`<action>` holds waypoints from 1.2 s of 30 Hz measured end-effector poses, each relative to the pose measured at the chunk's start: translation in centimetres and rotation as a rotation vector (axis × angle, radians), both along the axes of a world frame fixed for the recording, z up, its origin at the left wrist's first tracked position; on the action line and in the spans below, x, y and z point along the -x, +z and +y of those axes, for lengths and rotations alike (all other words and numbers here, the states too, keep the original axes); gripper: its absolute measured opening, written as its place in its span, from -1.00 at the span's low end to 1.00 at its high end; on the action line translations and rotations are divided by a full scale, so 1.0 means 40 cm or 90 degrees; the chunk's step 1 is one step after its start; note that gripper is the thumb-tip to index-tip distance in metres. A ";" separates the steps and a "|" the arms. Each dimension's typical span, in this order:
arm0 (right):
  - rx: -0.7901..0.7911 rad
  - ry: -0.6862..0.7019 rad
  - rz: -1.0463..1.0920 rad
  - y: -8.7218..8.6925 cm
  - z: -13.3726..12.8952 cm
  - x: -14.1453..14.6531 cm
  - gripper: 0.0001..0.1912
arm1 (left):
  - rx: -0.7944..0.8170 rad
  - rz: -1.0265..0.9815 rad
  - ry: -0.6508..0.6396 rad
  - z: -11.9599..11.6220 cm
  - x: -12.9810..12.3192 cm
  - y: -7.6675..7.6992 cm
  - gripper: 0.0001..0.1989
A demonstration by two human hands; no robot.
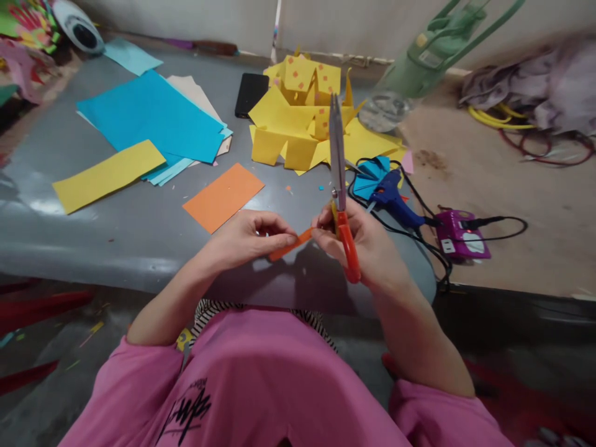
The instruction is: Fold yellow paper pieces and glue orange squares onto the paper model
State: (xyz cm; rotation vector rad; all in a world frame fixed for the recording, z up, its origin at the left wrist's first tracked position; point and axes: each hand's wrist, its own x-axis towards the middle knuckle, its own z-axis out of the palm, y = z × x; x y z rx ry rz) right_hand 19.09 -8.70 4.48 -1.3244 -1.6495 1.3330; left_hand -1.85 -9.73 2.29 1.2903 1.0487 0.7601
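Between my two hands stretches a narrow orange paper strip (292, 244), above the near edge of the grey table. My left hand (249, 239) pinches its left part between thumb and fingers. The fingertips of my right hand (367, 242) hold the other end. Scissors (339, 161) with red-orange handles are also in my right hand, their blades together and pointing up and away from me. A larger orange paper rectangle (224, 197) lies flat just beyond my left hand. Yellow folded paper shapes (293, 133), some with orange spots, stand beyond the scissors.
Blue paper sheets (153, 118) and a yellow strip (109, 176) lie at left. A black phone (252, 94) rests at the back. At right are a blue glue gun (395, 198), its cord, a purple power socket (462, 234) and a green-topped bottle (410, 68).
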 end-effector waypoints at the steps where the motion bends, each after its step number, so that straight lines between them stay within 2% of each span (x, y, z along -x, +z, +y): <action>1: -0.005 -0.002 0.008 0.001 0.000 0.003 -0.63 | 0.025 -0.022 -0.036 -0.001 -0.003 -0.004 -0.79; 2: -0.012 -0.005 0.017 0.002 0.000 0.007 -0.63 | 0.048 -0.049 -0.056 -0.003 -0.009 -0.010 -0.80; 4: -0.027 -0.017 0.028 0.007 -0.002 0.012 -0.64 | 0.076 -0.113 -0.036 -0.004 -0.023 -0.021 -0.83; 6: -0.021 -0.029 0.015 0.010 -0.009 0.011 -0.63 | 0.077 -0.186 0.055 -0.002 -0.038 -0.029 -0.83; 9: 0.053 0.000 -0.025 0.006 -0.028 -0.008 -0.58 | 0.044 -0.294 0.225 0.005 -0.058 -0.033 -0.79; 12: 0.120 0.061 -0.075 -0.015 -0.048 -0.038 -0.51 | 0.022 -0.342 0.313 0.013 -0.071 -0.030 -0.76; 16: 0.115 0.127 -0.191 -0.040 -0.060 -0.063 -0.62 | 0.036 -0.335 0.317 0.021 -0.082 -0.021 -0.72; 20: 0.091 0.158 -0.233 -0.041 -0.062 -0.067 -0.65 | 0.030 -0.300 0.312 0.024 -0.090 -0.019 -0.73; 22: 0.077 0.168 -0.232 -0.039 -0.064 -0.066 -0.60 | 0.010 -0.281 0.309 0.023 -0.093 -0.020 -0.74; 28: 0.041 0.207 -0.202 -0.037 -0.074 -0.063 -0.16 | -0.033 -0.238 0.296 0.013 -0.102 -0.013 -0.78; 36: 0.041 0.211 -0.191 -0.039 -0.084 -0.053 -0.14 | -0.075 -0.195 0.283 0.003 -0.105 -0.007 -0.79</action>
